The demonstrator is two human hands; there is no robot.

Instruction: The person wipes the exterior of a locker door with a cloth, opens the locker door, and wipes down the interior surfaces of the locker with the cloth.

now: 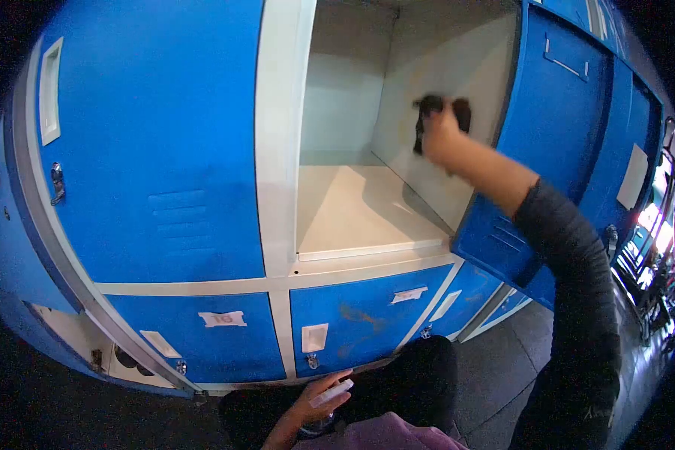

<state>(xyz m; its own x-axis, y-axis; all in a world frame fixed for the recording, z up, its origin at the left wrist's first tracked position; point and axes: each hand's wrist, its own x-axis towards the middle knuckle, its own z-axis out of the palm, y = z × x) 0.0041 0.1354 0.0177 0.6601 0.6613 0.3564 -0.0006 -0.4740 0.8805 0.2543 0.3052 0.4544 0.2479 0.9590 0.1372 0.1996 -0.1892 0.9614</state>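
An open locker compartment (360, 206) with a pale interior stands in front of me. My right hand (444, 139) reaches into it, near its right inner wall. Closed in its fingers is a dark black item (430, 105); blur hides what kind of thing it is. Low down in front of my body, my left hand (315, 401) has its fingers closed around a small flat white object (331, 393). Its exact kind does not show.
The blue locker door (547, 127) stands swung open on the right. A closed locker door (165, 142) fills the left, with smaller doors (367, 322) below. Shoes (131, 361) show in a low compartment at far left. Dark floor tiles (506, 352) lie at lower right.
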